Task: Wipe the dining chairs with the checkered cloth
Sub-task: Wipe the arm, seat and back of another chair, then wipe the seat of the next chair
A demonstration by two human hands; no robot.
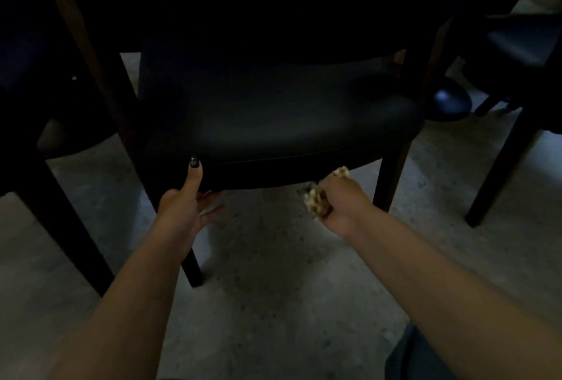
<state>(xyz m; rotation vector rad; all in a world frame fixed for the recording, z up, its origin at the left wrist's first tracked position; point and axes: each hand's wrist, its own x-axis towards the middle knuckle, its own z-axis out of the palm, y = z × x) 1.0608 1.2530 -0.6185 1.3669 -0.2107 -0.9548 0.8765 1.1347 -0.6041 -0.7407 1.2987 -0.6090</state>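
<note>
Head view: neighbouring chairs flank dining chair on concrete floor.

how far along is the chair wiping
Done: cannot tell; no seat shows wipe marks. In hand: the left hand grips the front edge of the black chair, while the right hand holds the bunched checkered cloth under that edge. Left: likely the neighbouring chair.

Dim room. Black padded chair centre, seat facing camera. Left hand grips seat's front left edge, thumb up over front rim, fingers underneath. Right hand below seat's front right edge, fist bunching checkered cloth. Second chair right of black padded chair. Grey floor beneath.
</note>
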